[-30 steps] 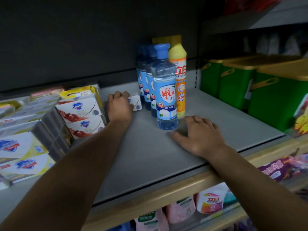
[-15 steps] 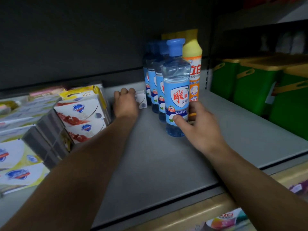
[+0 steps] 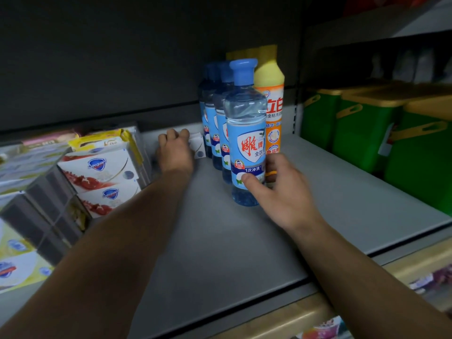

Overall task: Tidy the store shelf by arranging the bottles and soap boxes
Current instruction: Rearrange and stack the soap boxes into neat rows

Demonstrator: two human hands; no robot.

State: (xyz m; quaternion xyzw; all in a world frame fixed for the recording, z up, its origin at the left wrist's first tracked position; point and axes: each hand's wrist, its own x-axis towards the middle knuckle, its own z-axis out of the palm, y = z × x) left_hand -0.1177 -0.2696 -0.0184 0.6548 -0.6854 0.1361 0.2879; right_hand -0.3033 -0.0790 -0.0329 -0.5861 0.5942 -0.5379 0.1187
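Front blue bottle (image 3: 245, 133) stands upright on the grey shelf (image 3: 220, 241), about 12 o'clock from me, first in a file of like bottles (image 3: 215, 118) running back toward the rear wall. An orange-and-yellow bottle (image 3: 271, 104) stands just beside it at 3 o'clock, touching or nearly so.

My right hand (image 3: 281, 192) is at the front bottle's lower body: thumb on the label, fingers reaching round the far side between it and the orange one. The grip looks only partly closed, and I cannot tell whether the far fingers bear on it.

My left hand (image 3: 175, 152) is curled over a small white soap box (image 3: 197, 146) at 11 o'clock, tight against the bottle file's left side. More soap boxes (image 3: 100, 167) are stacked at 9 o'clock in a divider.

Handling, as I judge it: the bottle looks full, so fairly heavy, with thin clear plastic that will give under a squeeze and a glossy label likely to be slick. Tall and narrow, so tippy if pushed high. Best taken low to mid-body with a full wrap, then slid rather than lifted. The box is light and stiff card; hold it by the long faces and spare the corners.
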